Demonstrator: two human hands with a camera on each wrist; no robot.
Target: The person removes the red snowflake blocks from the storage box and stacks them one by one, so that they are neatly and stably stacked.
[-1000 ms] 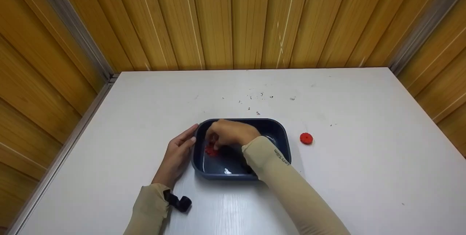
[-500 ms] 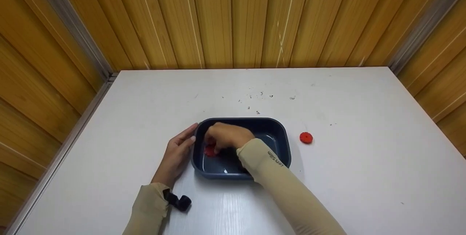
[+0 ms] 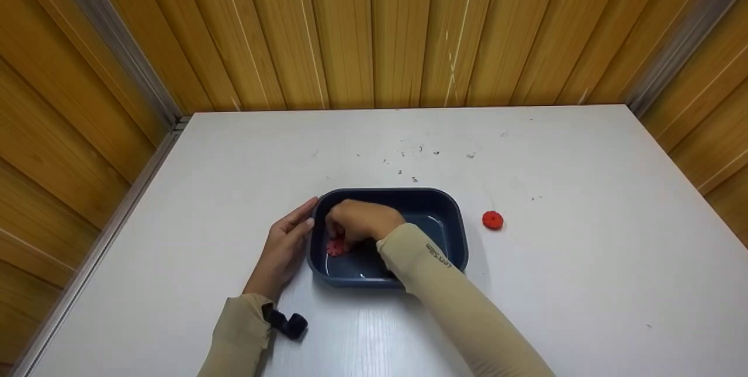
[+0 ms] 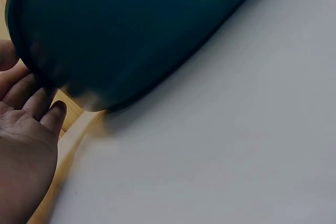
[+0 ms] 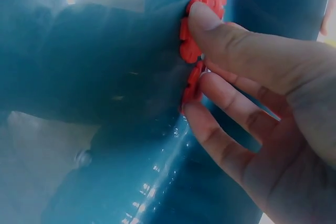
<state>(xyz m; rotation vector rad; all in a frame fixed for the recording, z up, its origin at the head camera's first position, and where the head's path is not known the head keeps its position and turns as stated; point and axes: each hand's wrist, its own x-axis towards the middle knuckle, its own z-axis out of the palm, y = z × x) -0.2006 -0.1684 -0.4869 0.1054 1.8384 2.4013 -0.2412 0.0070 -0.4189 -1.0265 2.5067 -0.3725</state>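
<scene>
left hand, fingers relaxed, touched tray at nine o'clock, probably to steady it. right hand pinched red pieces inside.

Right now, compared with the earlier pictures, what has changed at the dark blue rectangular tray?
The right hand has shifted slightly left and nearer the person inside the dark blue tray; the red notched pieces it holds moved slightly with it. No new grip or release shows. The left hand stays against the tray's left end, and the round red disc stays on the white tabletop, right of the tray.
</scene>
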